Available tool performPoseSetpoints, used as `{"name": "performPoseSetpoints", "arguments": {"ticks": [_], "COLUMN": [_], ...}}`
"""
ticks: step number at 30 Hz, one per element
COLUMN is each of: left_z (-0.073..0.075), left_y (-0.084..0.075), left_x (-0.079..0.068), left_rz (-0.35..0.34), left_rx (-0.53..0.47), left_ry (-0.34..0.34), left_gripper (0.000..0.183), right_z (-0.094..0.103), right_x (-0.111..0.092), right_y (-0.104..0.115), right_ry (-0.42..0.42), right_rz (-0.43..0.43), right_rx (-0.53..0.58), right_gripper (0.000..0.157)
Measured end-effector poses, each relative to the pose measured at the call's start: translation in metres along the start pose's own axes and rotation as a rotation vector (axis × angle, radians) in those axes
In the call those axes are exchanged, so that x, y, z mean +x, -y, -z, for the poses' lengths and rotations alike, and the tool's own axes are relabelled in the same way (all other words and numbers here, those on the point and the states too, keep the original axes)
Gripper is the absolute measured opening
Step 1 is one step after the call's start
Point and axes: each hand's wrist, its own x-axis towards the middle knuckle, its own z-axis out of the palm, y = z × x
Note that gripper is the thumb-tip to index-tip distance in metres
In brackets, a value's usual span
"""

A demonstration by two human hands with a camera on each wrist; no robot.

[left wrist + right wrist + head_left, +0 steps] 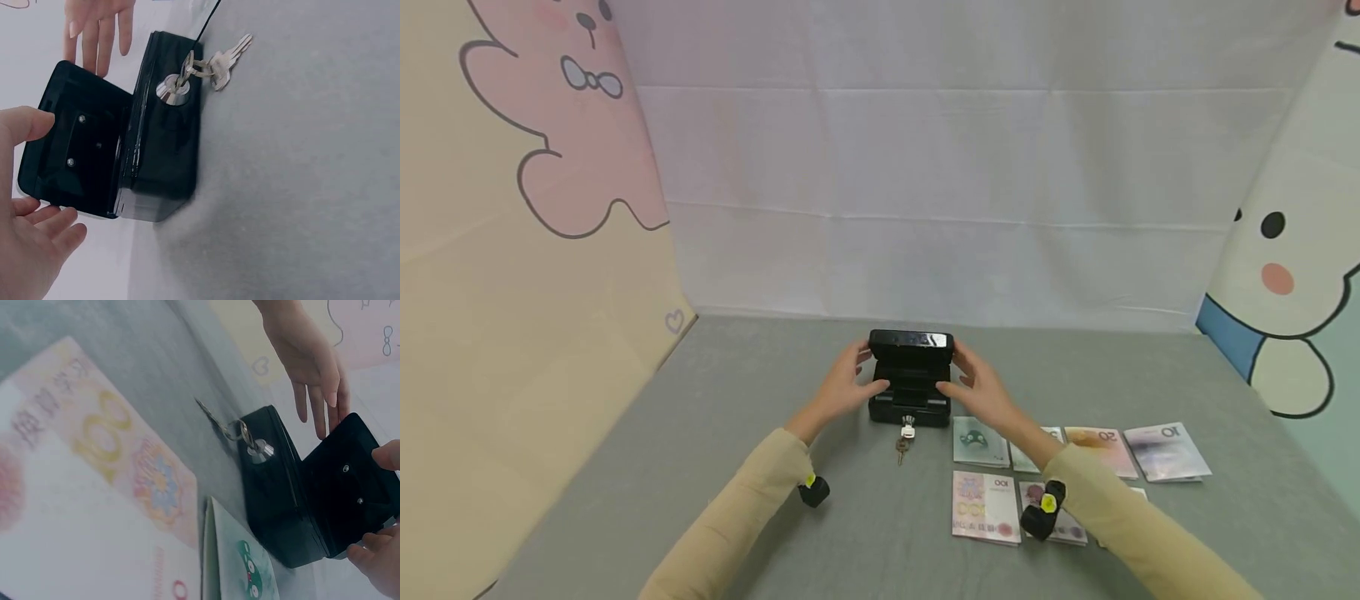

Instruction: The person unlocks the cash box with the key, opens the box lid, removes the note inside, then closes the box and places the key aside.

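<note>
A small black cash box (912, 412) stands on the grey table with its lid (898, 338) raised. Its front lock (164, 94) holds a key, and more keys (228, 62) hang from the ring. My left hand (841, 387) is at the left side of the lid, fingers fairly straight along its edge and thumb apart in front. On the opposite side, my right hand (987, 395) is placed likewise, its fingers extended by the lid's edge in the left wrist view. In the head view both thumbs reach over the box's front. How firmly the fingertips touch the lid I cannot tell.
Several folded banknotes lie in two rows to the right of the box, among them a green note (981, 442), a 100 note (985, 507), a 20 note (1101, 450) and a 10 note (1167, 452). My right forearm covers some. A white curtain (925, 167) hangs behind.
</note>
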Motion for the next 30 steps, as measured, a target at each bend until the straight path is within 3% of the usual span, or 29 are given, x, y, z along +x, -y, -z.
{"name": "performPoseSetpoints", "arguments": {"ticks": [8,15,21,30], "left_z": [-0.005,-0.012,-0.019,-0.027], "left_y": [0.001,0.001,0.004,0.013], "left_x": [-0.016,-0.026,-0.032,-0.038], "left_rz": [-0.046,-0.007,0.004,-0.001], "left_rx": [0.010,-0.038,-0.058,0.022], "left_ry": [-0.037,-0.065,-0.123,-0.163], "left_gripper": [0.066,0.059,0.050,0.036], "right_z": [-0.007,-0.017,-0.025,-0.031], "right_x": [-0.023,-0.024,-0.024,-0.029], "right_y": [0.028,-0.002,-0.011,-0.016], "right_ry": [-0.026,-0.168,-0.301,-0.311], "right_rz": [-0.057,-0.087,-0.091,-0.127], "right_rx": [-0.030,0.037,0.042,-0.002], "right_gripper": [0.069,0.051,0.035,0.034]}}
